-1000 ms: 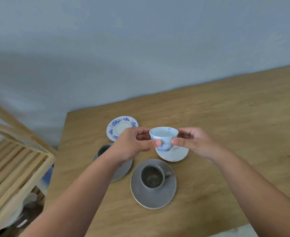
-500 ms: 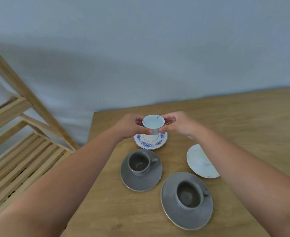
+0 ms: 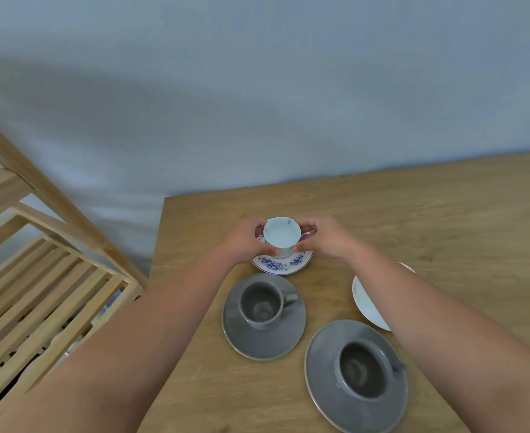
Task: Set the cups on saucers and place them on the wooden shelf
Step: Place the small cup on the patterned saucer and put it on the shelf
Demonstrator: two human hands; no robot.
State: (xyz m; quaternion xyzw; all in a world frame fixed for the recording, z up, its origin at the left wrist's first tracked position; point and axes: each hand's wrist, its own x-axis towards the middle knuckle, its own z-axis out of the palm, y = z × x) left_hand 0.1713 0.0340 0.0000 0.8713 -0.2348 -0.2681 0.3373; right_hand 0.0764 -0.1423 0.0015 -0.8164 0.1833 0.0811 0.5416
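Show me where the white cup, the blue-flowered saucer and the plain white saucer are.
white cup (image 3: 281, 232), head view, on its pale inside bowl
blue-flowered saucer (image 3: 276, 265), head view, on the near rim's blue pattern
plain white saucer (image 3: 366, 303), head view, on the bare left part beside the forearm

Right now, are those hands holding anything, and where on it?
Yes: both hands, left and right, hold the small white cup by its sides, over the blue-flowered saucer.

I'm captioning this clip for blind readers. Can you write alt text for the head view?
Two hands, left hand and right hand, hold a white cup on a blue-flowered saucer on a wooden table. Nearer sit two grey cups on grey saucers; a wooden shelf stands left.
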